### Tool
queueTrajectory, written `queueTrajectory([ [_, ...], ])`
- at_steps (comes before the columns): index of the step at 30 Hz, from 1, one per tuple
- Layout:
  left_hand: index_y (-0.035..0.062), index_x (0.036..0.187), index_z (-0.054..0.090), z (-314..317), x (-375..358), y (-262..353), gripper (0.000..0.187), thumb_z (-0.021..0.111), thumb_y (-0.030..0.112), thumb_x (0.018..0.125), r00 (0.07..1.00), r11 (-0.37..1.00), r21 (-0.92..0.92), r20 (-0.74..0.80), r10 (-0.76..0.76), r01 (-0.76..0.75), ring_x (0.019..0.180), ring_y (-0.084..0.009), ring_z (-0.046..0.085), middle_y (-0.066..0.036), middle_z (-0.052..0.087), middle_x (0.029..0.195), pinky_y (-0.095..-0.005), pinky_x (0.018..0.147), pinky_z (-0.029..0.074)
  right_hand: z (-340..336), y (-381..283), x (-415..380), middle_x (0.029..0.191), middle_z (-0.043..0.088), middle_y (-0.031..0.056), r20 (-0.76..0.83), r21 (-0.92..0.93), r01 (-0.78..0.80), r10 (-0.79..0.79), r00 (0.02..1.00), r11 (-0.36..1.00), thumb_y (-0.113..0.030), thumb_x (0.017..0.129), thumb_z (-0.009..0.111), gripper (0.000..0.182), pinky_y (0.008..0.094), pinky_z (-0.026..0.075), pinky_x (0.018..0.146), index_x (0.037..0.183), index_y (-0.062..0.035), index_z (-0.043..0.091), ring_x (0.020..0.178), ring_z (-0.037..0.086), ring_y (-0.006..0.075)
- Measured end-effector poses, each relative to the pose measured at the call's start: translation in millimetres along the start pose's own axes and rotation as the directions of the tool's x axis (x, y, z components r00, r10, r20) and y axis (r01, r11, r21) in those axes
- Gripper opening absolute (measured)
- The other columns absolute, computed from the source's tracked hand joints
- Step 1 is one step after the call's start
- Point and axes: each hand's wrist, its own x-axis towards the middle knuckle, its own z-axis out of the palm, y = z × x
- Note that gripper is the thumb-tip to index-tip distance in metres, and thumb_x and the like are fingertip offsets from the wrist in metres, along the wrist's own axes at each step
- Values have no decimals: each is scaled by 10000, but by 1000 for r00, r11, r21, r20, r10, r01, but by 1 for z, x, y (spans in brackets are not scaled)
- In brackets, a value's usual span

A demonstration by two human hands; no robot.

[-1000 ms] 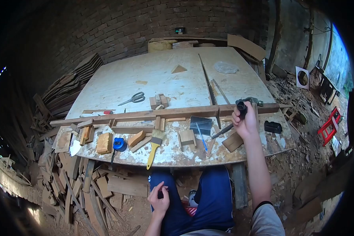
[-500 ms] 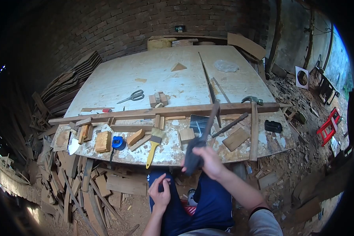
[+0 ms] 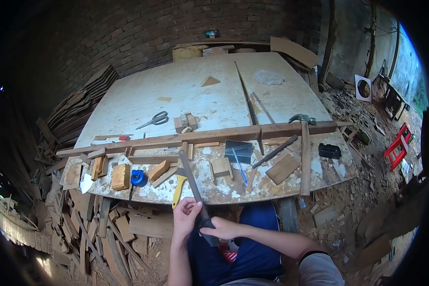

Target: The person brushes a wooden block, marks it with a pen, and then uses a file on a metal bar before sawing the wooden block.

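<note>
My right hand (image 3: 221,228) is wrapped around the dark handle of a long flat tool like a file or blade (image 3: 190,176), its narrow grey-brown bar pointing up and away over the table edge. Beside the bar, just above the handle, my left hand (image 3: 186,217) has its fingers curled, the fingertips at the bar's edge; whether they grip anything is hidden. A yellow-handled paintbrush (image 3: 178,190) lies just past my left hand, partly behind the bar. Close by are a blue tape measure (image 3: 138,178) and several small wood blocks (image 3: 120,177).
The worn table (image 3: 209,190) carries a long wooden beam (image 3: 176,137), scissors (image 3: 153,119), a hammer (image 3: 305,143), a blue pen (image 3: 240,167), a dark flat plate (image 3: 239,151) and a black case (image 3: 329,151). Wood scraps (image 3: 112,248) cover the floor at left; a red frame (image 3: 398,148) stands at right.
My right hand has brought the tool down and left, from over the table edge to above my lap. My left hand has risen forward to meet the bar. The view has shifted slightly.
</note>
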Motion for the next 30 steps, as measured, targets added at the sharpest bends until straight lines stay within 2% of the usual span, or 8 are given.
queueTrajectory([
  [5, -6, 1106, 685, -14, -17, -12, 114, 774, -33, 1041, 966, 982, 97, -191, 176, -160, 856, -52, 681, -27, 749, 977, -203, 784, 532, 4, 9, 4, 907, 771, 47, -110, 46, 70, -65, 992, 996, -272, 1104, 738, 300, 339, 588, 739, 1229, 0, 726, 778, 704, 134],
  [8, 5, 1101, 666, -15, -27, -13, 125, 777, -13, 1047, 906, 953, 174, -307, 292, -248, 838, -46, 662, -21, 734, 967, -199, 772, 520, -1, 10, 5, 1006, 800, 172, -236, -377, 173, -275, 932, 910, -338, 1019, 826, 436, 383, 615, 838, 1250, 10, 701, 942, 797, 262],
  [11, 10, 1094, 667, -13, -29, -14, 123, 781, -5, 1048, 857, 926, 258, -370, 358, -275, 836, -47, 656, -22, 731, 972, -199, 764, 514, -1, 0, 2, 1063, 782, 217, -301, -427, 281, -428, 852, 860, -338, 965, 875, 491, 412, 618, 858, 1266, 0, 681, 968, 803, 328],
  [14, 14, 1091, 667, -5, -28, -8, 130, 788, 5, 1046, 858, 907, 319, -345, 381, -274, 852, -49, 653, -20, 722, 971, -201, 771, 506, -3, -9, -3, 1163, 781, 177, -307, -434, 247, -400, 864, 867, -285, 998, 843, 439, 403, 610, 904, 1276, 5, 668, 1044, 794, 270],
  [17, 17, 1092, 666, 3, -25, -5, 125, 783, 6, 1050, 870, 925, 254, -340, 358, -281, 868, -50, 652, -22, 722, 985, -203, 781, 502, -10, 10, 3, 1234, 766, 141, -240, 43, 315, -297, 924, 948, -244, 1039, 795, 384, 399, 596, 967, 1294, 7, 657, 1134, 768, 232],
  [21, 14, 1101, 667, 10, -22, -1, 115, 773, 5, 1056, 904, 968, 93, -346, 250, -231, 884, -51, 653, -26, 724, 1003, -202, 786, 501, -26, -1, 3, 1262, 755, 165, 40, 598, 146, -211, 977, 788, -301, 1101, 659, 448, 386, 599, 1032, 1364, 57, 608, 1170, 751, 212],
  [25, 7, 1124, 666, 13, -9, 3, 123, 769, 6, 1057, 946, 978, -43, -266, 185, -203, 855, -58, 658, -28, 730, 981, -209, 776, 511, -37, 3, -2, 1165, 763, 214, 181, 719, -31, -145, 973, 694, -305, 1085, 657, 479, 354, 635, 959, 1367, 77, 598, 1027, 792, 242],
  [30, 4, 1159, 671, 21, -2, 10, 139, 767, 21, 1059, 948, 972, -106, -264, 177, -211, 822, -65, 664, -27, 739, 959, -215, 752, 514, -34, -3, -4, 1078, 753, 174, 48, 713, 3, -54, 997, 701, -282, 1092, 675, 391, 370, 636, 887, 1300, 46, 624, 913, 782, 230],
])
